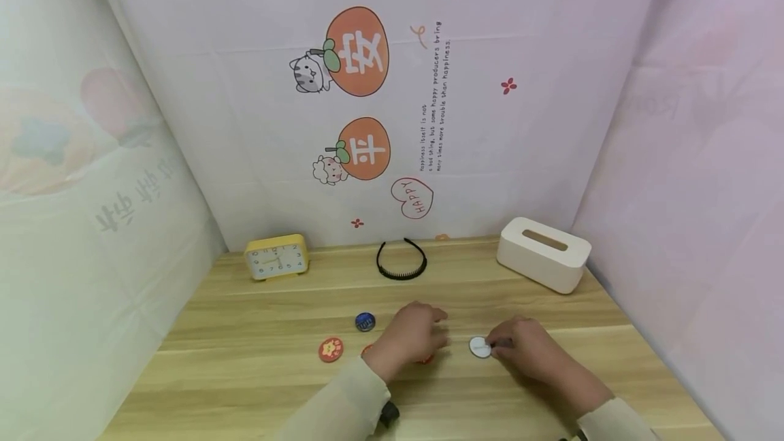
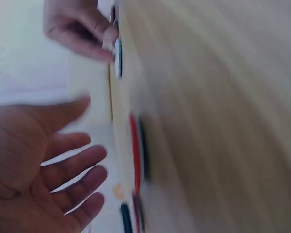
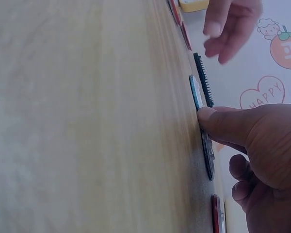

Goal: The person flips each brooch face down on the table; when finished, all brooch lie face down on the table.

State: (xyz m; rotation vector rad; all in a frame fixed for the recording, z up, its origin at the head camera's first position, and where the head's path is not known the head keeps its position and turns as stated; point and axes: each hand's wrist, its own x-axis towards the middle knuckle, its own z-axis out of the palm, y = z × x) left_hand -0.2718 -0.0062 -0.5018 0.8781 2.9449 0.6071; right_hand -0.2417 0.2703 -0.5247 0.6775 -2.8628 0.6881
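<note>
A round white badge (image 1: 480, 347) lies on the wooden table, and my right hand (image 1: 529, 349) pinches its right edge between thumb and fingertips. Right beside it, a dark badge (image 3: 208, 153) shows under that hand in the right wrist view, followed by a red-edged badge (image 3: 217, 213). My left hand (image 1: 412, 335) hovers to the left with fingers spread, holding nothing, as the left wrist view shows. Beneath it, a red badge (image 1: 425, 359) peeks out, mostly hidden. Further left are a dark blue badge (image 1: 365, 322) and a red badge with a yellow star figure (image 1: 331, 350).
A yellow alarm clock (image 1: 277, 258) stands at the back left of the table. A black toothed headband (image 1: 401, 275) lies at the back middle, and a white tissue box (image 1: 542, 257) sits at the back right. Printed cloth walls enclose the table's back and sides.
</note>
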